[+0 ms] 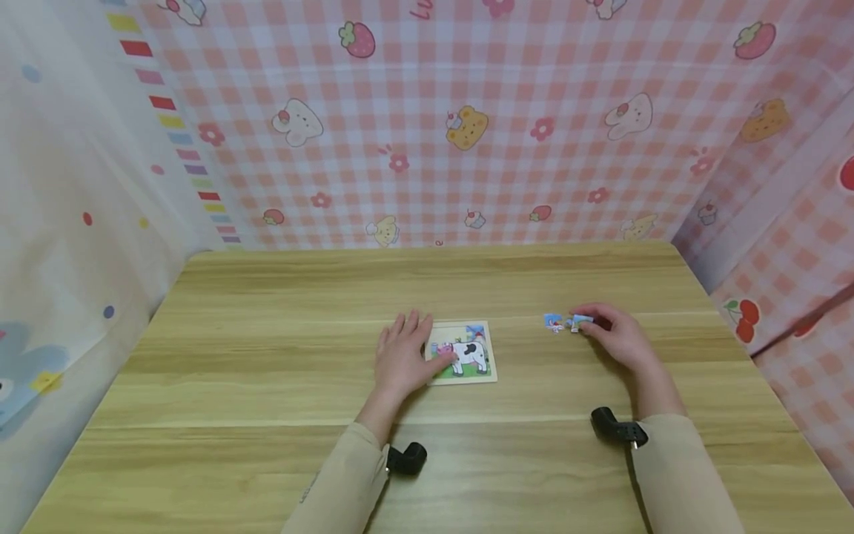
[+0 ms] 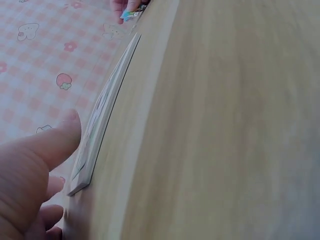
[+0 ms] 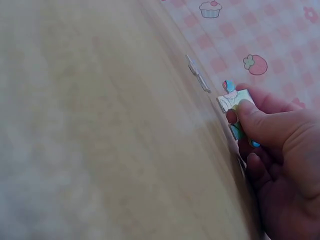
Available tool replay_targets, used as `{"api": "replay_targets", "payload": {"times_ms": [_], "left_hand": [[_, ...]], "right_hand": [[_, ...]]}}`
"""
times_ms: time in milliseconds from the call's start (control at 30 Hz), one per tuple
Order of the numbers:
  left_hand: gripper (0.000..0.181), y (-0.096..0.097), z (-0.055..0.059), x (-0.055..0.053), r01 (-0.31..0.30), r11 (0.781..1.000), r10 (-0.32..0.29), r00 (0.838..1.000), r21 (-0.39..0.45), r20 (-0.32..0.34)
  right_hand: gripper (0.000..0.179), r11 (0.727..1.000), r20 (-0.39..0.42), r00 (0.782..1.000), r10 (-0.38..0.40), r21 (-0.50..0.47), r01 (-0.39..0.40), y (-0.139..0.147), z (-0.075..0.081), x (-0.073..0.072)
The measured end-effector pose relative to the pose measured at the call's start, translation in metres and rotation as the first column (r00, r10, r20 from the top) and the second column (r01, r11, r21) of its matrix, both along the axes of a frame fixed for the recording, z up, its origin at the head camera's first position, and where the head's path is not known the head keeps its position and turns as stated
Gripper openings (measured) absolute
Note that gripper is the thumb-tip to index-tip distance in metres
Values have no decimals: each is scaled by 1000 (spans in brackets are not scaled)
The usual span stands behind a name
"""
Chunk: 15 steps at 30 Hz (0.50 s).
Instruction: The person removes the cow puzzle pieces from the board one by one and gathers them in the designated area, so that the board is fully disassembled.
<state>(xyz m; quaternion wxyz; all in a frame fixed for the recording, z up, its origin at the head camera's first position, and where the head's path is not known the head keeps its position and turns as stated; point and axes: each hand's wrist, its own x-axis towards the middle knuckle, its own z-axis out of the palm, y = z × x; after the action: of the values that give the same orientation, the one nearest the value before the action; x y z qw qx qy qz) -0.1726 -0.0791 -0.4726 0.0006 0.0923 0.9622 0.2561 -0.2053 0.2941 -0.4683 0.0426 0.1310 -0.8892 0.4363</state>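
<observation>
A wooden jigsaw puzzle board (image 1: 491,363) with a black-and-white cow picture lies flat on the table. My left hand (image 1: 404,357) is at its left side, fingers extended and thumb reaching over the picture. In the left wrist view the thumb (image 2: 65,137) is at the edge of the board (image 2: 107,112). Farther right, my right hand (image 1: 617,335) pinches a small jigsaw piece (image 1: 583,321) between thumb and fingers. The right wrist view shows that piece (image 3: 235,100) tilted up, partly covered by the thumb. Just left of it lies loose jigsaw material (image 1: 554,321) in blue and red.
Both hands work over a wood-grain table (image 1: 267,371). Behind it hangs a pink checked cloth (image 1: 427,89), with a pale curtain (image 1: 80,185) on the left. Black devices (image 1: 408,458) sit at both wrists by the beige sleeves.
</observation>
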Motion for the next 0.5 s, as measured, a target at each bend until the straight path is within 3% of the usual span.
{"api": "replay_targets", "payload": {"times_ms": [200, 500], "left_hand": [[82, -3, 2, 5, 48, 995, -48, 999, 92, -3], [81, -3, 11, 16, 215, 970, -211, 977, 115, -42]], "right_hand": [[20, 995, -43, 999, -18, 96, 22, 2, -1, -7], [19, 988, -120, 992, -34, 148, 51, -3, -3, -10]]}}
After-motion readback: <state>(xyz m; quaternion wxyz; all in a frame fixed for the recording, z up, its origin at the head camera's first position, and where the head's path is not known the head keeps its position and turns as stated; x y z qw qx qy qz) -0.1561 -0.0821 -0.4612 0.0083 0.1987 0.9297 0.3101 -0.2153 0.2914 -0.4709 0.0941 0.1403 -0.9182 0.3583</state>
